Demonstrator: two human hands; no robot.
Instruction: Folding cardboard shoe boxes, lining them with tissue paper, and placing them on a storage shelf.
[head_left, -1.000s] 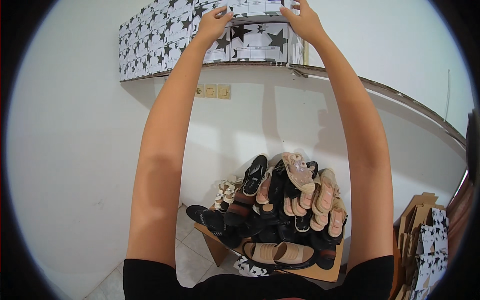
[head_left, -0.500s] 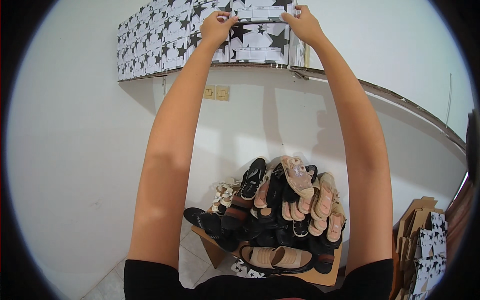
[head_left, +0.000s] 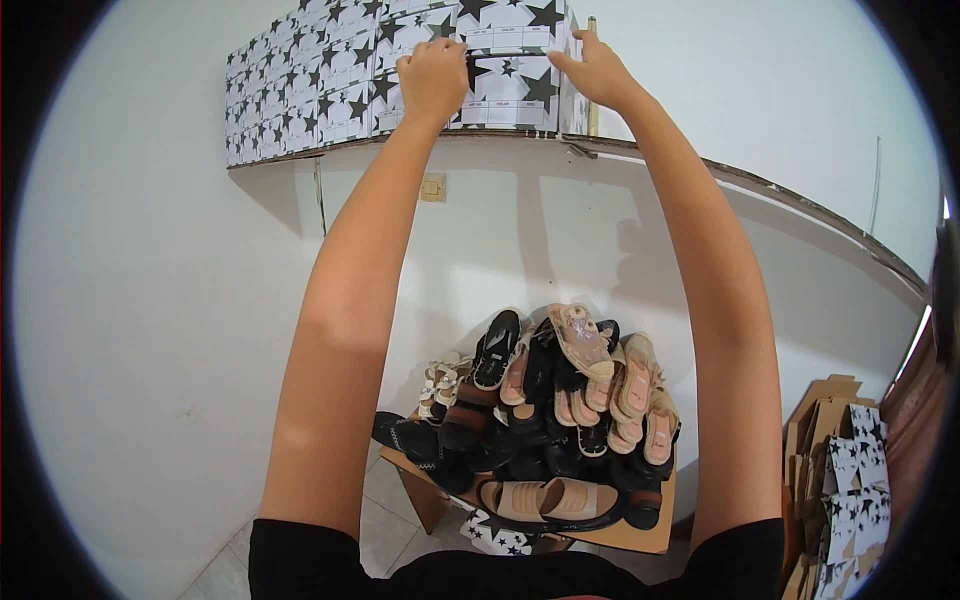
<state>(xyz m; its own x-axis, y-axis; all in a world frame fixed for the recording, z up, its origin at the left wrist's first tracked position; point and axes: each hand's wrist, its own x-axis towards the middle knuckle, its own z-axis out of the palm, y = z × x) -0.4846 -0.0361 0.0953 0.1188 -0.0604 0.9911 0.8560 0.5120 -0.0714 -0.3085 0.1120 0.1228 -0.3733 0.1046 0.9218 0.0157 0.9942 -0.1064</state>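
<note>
Both my arms reach up to star-patterned shoe boxes stacked on a wall shelf. My left hand (head_left: pixel 436 82) is at the seam between two columns, its fingers curled against the box fronts and its back toward me. Just right of it is the upper end shoe box (head_left: pixel 510 22), white with black stars and a blank label panel. My right hand (head_left: pixel 597 72) is by that box's lower right corner, thumb and forefinger apart, with nothing between them. Below the upper box sits a matching lower shoe box (head_left: pixel 512 92).
The long shelf (head_left: pixel 700 165) runs right along the wall. Below, a small wooden table (head_left: pixel 655 535) bears a heap of sandals and shoes (head_left: pixel 545 400). Flattened star-patterned cardboard (head_left: pixel 850 500) and brown cardboard (head_left: pixel 815 425) stand at the lower right. A light switch (head_left: pixel 433 187) is under the shelf.
My right hand has loosened from the upper box's corner, its fingers now apart. My left hand has turned from pinching the box's left edge to curled fingers on the fronts. The view shifted slightly.
</note>
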